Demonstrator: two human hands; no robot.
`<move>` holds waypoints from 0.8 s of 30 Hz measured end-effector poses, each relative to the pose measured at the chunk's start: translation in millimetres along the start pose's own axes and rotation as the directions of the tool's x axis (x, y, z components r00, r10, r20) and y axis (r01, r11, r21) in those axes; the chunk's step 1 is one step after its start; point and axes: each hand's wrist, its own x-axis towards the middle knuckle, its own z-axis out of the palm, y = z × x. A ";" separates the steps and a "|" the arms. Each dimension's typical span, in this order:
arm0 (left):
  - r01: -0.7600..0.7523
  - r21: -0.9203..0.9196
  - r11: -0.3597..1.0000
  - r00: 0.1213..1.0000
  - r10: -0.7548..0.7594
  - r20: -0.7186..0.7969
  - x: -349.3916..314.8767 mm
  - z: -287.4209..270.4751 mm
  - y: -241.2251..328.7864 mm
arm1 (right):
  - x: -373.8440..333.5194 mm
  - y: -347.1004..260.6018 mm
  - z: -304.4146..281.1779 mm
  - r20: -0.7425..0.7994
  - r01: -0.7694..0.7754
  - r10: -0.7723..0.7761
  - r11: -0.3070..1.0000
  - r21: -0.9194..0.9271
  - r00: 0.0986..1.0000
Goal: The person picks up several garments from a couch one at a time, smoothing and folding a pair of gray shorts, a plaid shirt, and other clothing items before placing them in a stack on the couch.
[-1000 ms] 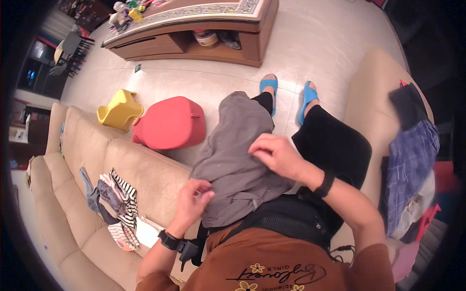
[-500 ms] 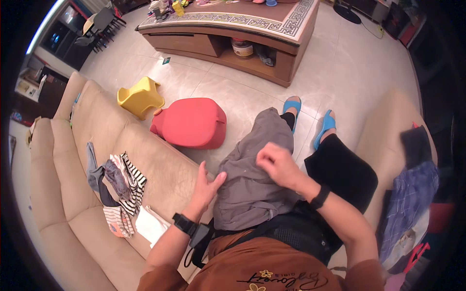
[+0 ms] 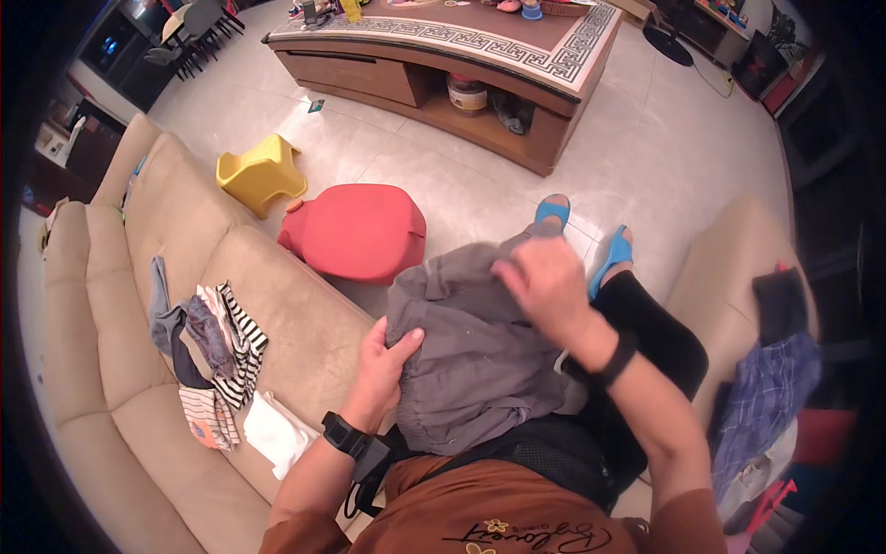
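Note:
A grey garment (image 3: 480, 346) with a gathered, elastic-looking edge lies crumpled across my lap. My left hand (image 3: 383, 365) pinches its left side, the thumb on top and the fingers going under the cloth. At the far right part of the garment, my right hand (image 3: 554, 291) is curled on the raised cloth, slightly smeared by motion; its fingertips are partly hidden. Beside me on the beige sofa (image 3: 286, 314) lies a pile of small clothes, among them a black-and-white striped piece (image 3: 242, 346) and a folded white cloth (image 3: 274, 432).
A red stool (image 3: 355, 231) and a yellow step stool (image 3: 261, 174) stand on the tiled floor ahead. Beyond them is a wooden coffee table (image 3: 360, 78) with things on top. To the right, a blue checked garment (image 3: 766, 392) hangs over a beige sofa part (image 3: 715, 263).
My left hand has closed on the garment's left side. My right hand has moved right and away from me, and the far part of the cloth is now lifted and bunched closer.

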 end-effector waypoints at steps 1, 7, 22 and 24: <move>0.004 -0.004 1.000 1.000 -0.004 -0.005 -3.1 4.6 -1.2 | -3.7 -28.8 -10.7 0.030 0.120 -0.121 0.992 0.048 0.992; 0.121 0.113 0.986 0.987 -0.131 0.093 -10.5 24.8 -2.4 | -60.1 15.2 -7.8 0.607 0.293 -0.178 0.952 -0.095 0.774; -0.102 0.134 0.986 0.962 0.063 0.267 29.1 48.3 31.0 | -38.3 44.2 -54.5 0.441 -0.071 0.137 0.984 -0.164 0.887; -0.204 0.125 0.971 0.955 0.170 0.243 37.9 63.4 39.5 | -21.1 14.9 -63.3 0.252 -0.276 0.247 0.957 0.087 0.936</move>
